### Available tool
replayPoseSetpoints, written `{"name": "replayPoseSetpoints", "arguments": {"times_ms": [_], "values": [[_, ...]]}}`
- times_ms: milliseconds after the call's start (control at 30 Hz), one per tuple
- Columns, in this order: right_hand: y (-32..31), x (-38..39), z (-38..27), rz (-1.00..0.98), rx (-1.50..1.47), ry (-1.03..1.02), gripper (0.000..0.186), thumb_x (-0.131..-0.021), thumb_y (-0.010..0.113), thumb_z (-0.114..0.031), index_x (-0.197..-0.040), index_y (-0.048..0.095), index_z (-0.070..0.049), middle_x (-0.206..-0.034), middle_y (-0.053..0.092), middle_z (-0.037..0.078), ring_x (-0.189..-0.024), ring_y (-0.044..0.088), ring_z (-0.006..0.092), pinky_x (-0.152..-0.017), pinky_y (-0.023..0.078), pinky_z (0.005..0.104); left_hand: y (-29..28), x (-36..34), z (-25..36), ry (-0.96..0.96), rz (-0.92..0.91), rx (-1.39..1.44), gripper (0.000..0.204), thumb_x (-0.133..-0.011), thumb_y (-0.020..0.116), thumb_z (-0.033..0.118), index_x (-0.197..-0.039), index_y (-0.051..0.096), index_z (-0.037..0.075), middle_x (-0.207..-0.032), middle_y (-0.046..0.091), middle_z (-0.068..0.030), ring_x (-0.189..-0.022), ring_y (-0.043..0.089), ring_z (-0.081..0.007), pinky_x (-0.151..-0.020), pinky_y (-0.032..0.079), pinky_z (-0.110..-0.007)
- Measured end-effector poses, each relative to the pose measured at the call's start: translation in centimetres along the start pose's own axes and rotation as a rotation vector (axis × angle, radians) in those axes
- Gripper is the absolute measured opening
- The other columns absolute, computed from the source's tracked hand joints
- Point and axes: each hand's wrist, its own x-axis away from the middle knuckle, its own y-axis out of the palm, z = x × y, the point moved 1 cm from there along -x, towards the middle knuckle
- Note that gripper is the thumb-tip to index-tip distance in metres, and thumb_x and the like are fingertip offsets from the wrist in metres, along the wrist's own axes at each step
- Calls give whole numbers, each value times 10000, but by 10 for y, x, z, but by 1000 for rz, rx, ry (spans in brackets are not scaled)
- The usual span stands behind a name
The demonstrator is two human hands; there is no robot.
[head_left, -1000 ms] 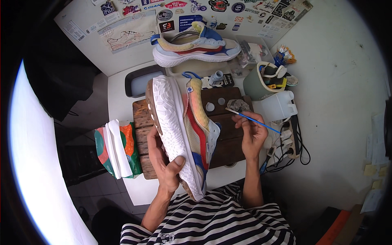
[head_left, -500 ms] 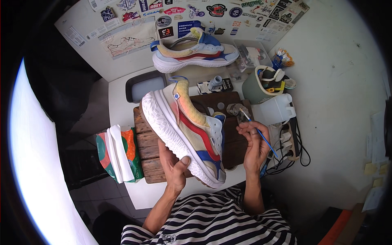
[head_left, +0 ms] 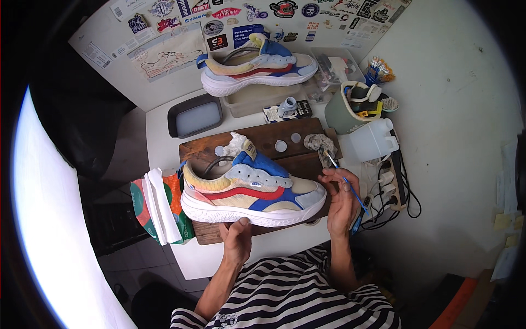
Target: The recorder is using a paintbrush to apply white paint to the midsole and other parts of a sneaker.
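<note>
Left hand (head_left: 236, 241) has its thumb on the side of the chunky white sole and its fingers tucked underneath, so it's closed around the edge of a cream, red and blue low-top sneaker (head_left: 262, 194). Right hand (head_left: 341, 205) has a slim blue-handled paintbrush (head_left: 355, 189) pinched between thumb and fingers, bristle end pointing away from the body. Those fingertips are right by the toe, can't tell if they touch.

Shoe's side-on, toe to the right, over a dark brown wooden board (head_left: 268, 137). Can't tell if it's actually resting on the wood. Just past the brush tip there's a crumpled grey rag (head_left: 316, 143), with a small round white cap (head_left: 280, 146) to its left.

Off to the left is a green and orange tissue pack (head_left: 141, 203). Beyond the board: a dark grey rectangular tray (head_left: 171, 122) of cloudy liquid, a little grey uncapped bottle (head_left: 286, 108), and a matching sneaker (head_left: 257, 82) further back. Over right, a pale green bucket (head_left: 338, 116) of tools sits near a translucent white plastic jug (head_left: 372, 142).
</note>
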Motion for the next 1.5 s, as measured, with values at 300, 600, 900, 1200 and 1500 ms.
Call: {"name": "replayPoseSetpoints", "arguments": {"times_ms": [300, 600, 900, 1200, 1500], "values": [[32, 3, 10, 122, 146, -167, 630, -998, 460, -373, -1472, 313, 15, -1523, 390, 249, -1331, 452, 326, -1144, 311, 450, -14, -2, -19, -95, -45, 250, 370, -844, 667, 68, -1202, 583, 31, -1180, 647, -62, -1163, 593, -211, -1108, 415, -408], [46, 13, 10, 78, 37, -184, 903, -927, 629, -469, -1537, 151, -4, -1642, 178, 224, -1498, 231, 338, -1224, 188, 467, 20, 8, -7, -201, 43, 324, 554, -810, 680, 45, -1332, 494, 18, -1313, 593, -86, -1286, 538, -258, -1151, 402, -430], [34, -1, -2, 50, 18, -200, 912, -916, 665, -406, -1561, 142, -29, -1661, 136, 214, -1516, 194, 322, -1215, 215, 463, 27, 9, 6, -357, -58, 136, 615, -894, 686, 222, -1402, 429, -11, -1390, 549, -141, -1289, 547, -282, -1125, 435, -442], [20, -21, -15, 31, 34, -227, 1080, -810, 769, -535, -1561, 167, -44, -1640, 150, 249, -1510, 188, 372, -1207, 223, 522, 33, 8, 146, 138, -310, -1162, 201, -1004, 568, 105, -1056, 696, -41, -921, 666, -104, -864, 642, -128, -715, 521, -281], [7, -32, -23, -45, 36, -255, 1117, -786, 782, -569, -1564, 174, -47, -1638, 164, 248, -1507, 214, 366, -1198, 267, 509, 54, -49, 146, -94, -536, -1199, 336, -1064, 448, 177, -1175, 639, -76, -1032, 701, -154, -960, 673, -224, -915, 513, -338]]}}
